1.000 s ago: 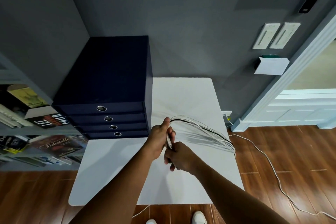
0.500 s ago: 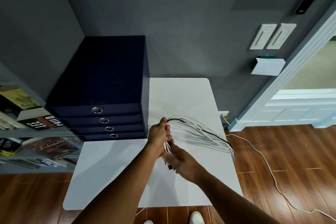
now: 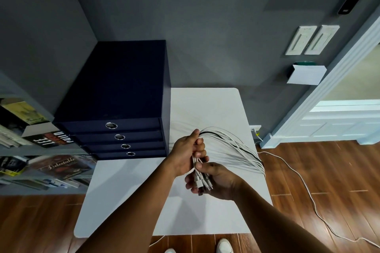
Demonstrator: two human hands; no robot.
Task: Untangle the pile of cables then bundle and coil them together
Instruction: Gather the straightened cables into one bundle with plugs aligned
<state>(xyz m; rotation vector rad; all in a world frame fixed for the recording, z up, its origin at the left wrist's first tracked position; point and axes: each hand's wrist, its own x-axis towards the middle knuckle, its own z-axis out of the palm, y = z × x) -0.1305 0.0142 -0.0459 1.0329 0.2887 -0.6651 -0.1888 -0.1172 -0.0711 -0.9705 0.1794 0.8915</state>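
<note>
A bundle of cables point(image 3: 232, 147), several white and one black, arches from my hands to the right over the white table point(image 3: 207, 104) and hangs past its right edge. My left hand point(image 3: 188, 153) grips the bundle near its top, fingers curled round the strands. Just below it, my right hand point(image 3: 213, 181) holds the gathered plug ends point(image 3: 202, 183), which lie across its palm with the thumb over them.
A dark blue drawer box point(image 3: 115, 96) with four ring pulls stands on the table's left part. A shelf of books point(image 3: 37, 150) is at the far left. A loose white cord point(image 3: 304, 187) trails over the wooden floor at the right, from a wall socket point(image 3: 255, 128).
My right hand has slid down the bundle toward me and turned palm up, exposing the plug ends. My left hand keeps its grip near the top.
</note>
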